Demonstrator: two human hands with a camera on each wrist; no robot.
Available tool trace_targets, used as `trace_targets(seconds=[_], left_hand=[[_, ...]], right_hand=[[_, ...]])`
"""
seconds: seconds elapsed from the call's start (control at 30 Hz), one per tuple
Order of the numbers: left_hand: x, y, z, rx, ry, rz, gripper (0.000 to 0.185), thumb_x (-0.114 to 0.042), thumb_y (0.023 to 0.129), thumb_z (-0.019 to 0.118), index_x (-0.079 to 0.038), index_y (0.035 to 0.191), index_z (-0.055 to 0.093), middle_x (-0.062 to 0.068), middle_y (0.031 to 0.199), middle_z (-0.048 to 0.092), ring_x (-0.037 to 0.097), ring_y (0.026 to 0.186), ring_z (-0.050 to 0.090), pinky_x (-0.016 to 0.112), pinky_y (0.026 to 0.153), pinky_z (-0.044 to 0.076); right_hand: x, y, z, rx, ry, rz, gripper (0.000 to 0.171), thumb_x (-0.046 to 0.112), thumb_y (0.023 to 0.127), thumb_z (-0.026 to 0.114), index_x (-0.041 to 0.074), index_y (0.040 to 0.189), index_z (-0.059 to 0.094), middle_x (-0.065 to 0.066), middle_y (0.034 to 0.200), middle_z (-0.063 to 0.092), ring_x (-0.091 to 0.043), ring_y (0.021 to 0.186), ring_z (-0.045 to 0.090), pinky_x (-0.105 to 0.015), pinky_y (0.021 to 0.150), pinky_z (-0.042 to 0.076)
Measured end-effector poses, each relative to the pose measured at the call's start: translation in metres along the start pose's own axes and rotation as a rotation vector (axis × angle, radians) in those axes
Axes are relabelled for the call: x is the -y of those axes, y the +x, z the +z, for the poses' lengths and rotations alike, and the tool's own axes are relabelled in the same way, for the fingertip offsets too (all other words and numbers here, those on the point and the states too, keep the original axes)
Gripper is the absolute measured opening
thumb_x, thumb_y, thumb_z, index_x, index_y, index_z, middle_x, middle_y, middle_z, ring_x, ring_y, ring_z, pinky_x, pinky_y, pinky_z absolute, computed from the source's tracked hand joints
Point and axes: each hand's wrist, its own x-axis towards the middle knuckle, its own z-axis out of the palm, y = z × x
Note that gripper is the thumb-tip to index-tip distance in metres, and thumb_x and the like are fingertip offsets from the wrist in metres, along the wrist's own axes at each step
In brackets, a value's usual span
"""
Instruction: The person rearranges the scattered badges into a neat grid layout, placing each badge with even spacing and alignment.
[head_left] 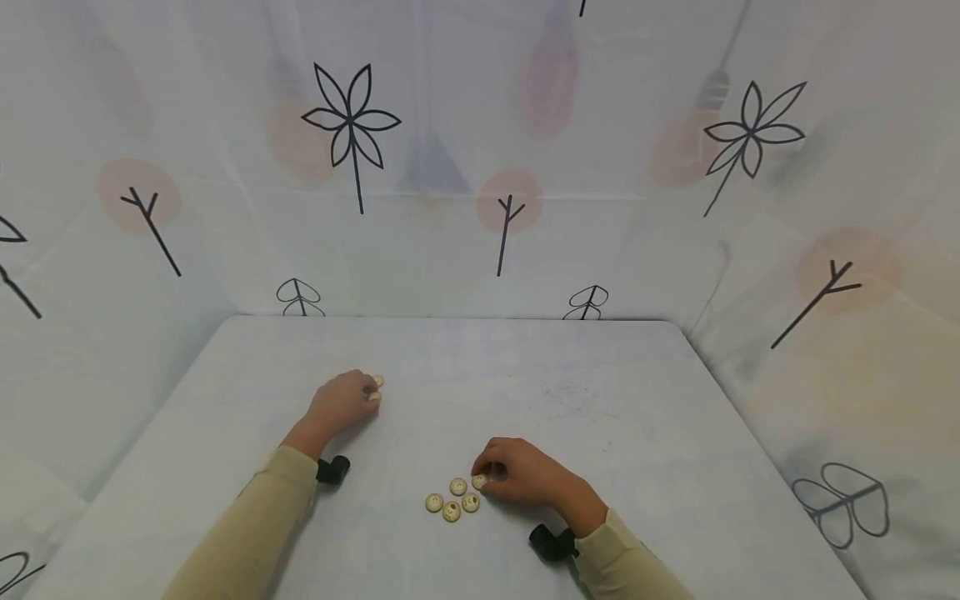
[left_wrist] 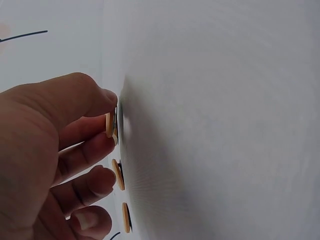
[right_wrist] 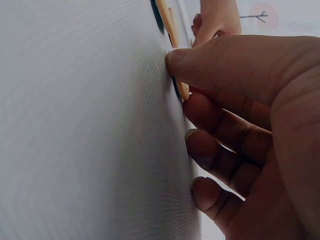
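Small round beige discs lie on a white table (head_left: 600, 400). My left hand (head_left: 371, 389) is at the middle left and pinches one disc (left_wrist: 109, 125) on edge between thumb and forefinger. Two more discs (left_wrist: 118, 174) lie on the table just under its curled fingers. My right hand (head_left: 482, 477) is nearer the front edge. Its thumb and fingers pinch a disc (right_wrist: 183, 91) against the table. That disc (head_left: 478, 481) sits at the right end of a cluster of several discs (head_left: 452, 502).
White cloth with black flower and tree drawings (head_left: 351, 125) walls the table at the back and on both sides. A black camera (head_left: 332, 469) is strapped to each wrist. Both arms wear beige sleeves (head_left: 247, 533).
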Motion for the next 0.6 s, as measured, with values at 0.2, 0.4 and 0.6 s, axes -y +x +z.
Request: trace_targets(seconds=[0.2, 0.4, 0.6], left_hand=[[-0.0006, 0.0014, -0.0004, 0.02, -0.014, -0.027, 0.032, -0.023, 0.088, 0.062, -0.005, 0.113, 0.068, 0.012, 0.113, 0.066, 0.033, 0.112, 0.06, 0.05, 0.097, 0.046], [0.0003, 0.0026, 0.0005, 0.024, -0.025, -0.04, 0.031, -0.023, 0.089, 0.062, -0.005, 0.113, 0.068, 0.013, 0.115, 0.066, 0.034, 0.114, 0.06, 0.05, 0.098, 0.046], [0.0008, 0.0031, 0.0018, 0.022, -0.03, -0.042, 0.03, -0.023, 0.089, 0.062, -0.006, 0.112, 0.069, 0.013, 0.116, 0.066, 0.035, 0.115, 0.059, 0.051, 0.099, 0.045]], right_hand=[[-0.0008, 0.0006, 0.0004, 0.006, 0.0, 0.012, 0.015, 0.026, 0.087, 0.07, 0.027, 0.102, 0.071, 0.017, 0.096, 0.06, 0.001, 0.085, 0.053, -0.021, 0.078, 0.048], [-0.0005, 0.001, 0.0007, 0.008, -0.006, 0.026, 0.015, 0.027, 0.087, 0.07, 0.027, 0.103, 0.071, 0.018, 0.095, 0.06, 0.002, 0.085, 0.053, -0.021, 0.078, 0.048], [0.0005, 0.0007, 0.0001, 0.008, 0.0, 0.029, 0.015, 0.027, 0.087, 0.07, 0.027, 0.102, 0.071, 0.018, 0.095, 0.06, 0.001, 0.085, 0.053, -0.021, 0.078, 0.048]])
